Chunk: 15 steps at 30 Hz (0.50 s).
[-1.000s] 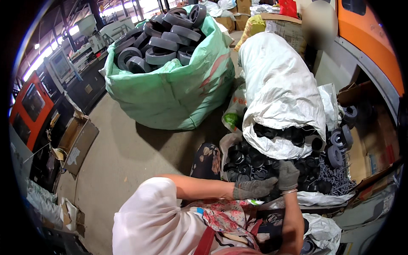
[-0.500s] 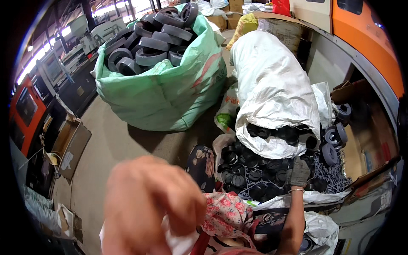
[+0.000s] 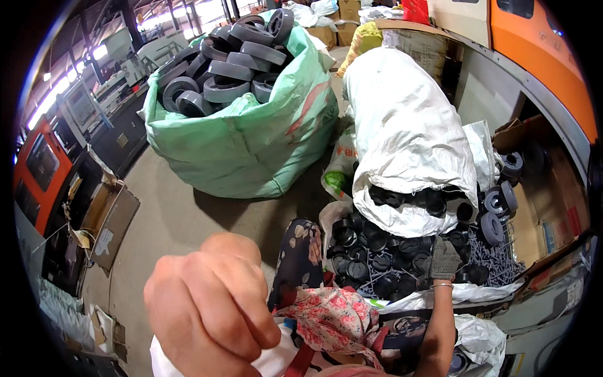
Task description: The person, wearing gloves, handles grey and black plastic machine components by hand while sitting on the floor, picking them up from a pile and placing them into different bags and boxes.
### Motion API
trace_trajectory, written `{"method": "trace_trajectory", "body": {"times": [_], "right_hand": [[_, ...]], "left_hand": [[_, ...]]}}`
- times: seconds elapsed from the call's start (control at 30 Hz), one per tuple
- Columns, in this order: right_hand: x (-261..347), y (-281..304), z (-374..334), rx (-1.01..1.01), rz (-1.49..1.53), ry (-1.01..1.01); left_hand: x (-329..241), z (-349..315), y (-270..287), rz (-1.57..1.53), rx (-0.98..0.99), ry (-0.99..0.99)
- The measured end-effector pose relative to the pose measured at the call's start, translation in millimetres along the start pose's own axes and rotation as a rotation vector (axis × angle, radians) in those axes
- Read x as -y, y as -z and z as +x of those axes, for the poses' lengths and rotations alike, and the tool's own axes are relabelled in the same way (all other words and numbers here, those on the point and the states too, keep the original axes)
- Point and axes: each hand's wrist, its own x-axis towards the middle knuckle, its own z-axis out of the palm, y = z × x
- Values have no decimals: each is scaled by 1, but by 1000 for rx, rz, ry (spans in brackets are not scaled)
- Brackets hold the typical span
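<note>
My left hand [image 3: 210,301] is raised close to the camera, large in the lower middle. Its bare fingers are curled into a fist, and whatever they may hold is hidden. To the right, my right hand [image 3: 445,259] wears a grey knitted glove and reaches into a heap of black round plastic parts [image 3: 358,267]. Its fingers look bent and closed among the parts; I cannot make out what is in them. Thin grey plastic sticks [image 3: 493,261] lie beside and between the black parts.
A white woven sack [image 3: 408,132] lies with its mouth over the heap, black parts showing inside. Further left stands a green sack [image 3: 251,151] full of grey rings [image 3: 226,88]. A cardboard box [image 3: 534,188] is at the right, and another carton [image 3: 116,220] at the left.
My left hand is less blurred, and its fist has shifted slightly left and down in the view. My right hand stays at the heap. The whole view has shifted slightly.
</note>
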Motion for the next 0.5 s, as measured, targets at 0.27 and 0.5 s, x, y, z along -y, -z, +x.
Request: {"method": "trace_trajectory", "body": {"times": [0.27, 0.5], "right_hand": [[11, 5, -3, 31, -45, 124], [-3, -5, -5, -150, -87, 269]], "left_hand": [[-18, -22, 25, 274, -121, 230], [-2, -29, 26, 402, -421, 262]]}}
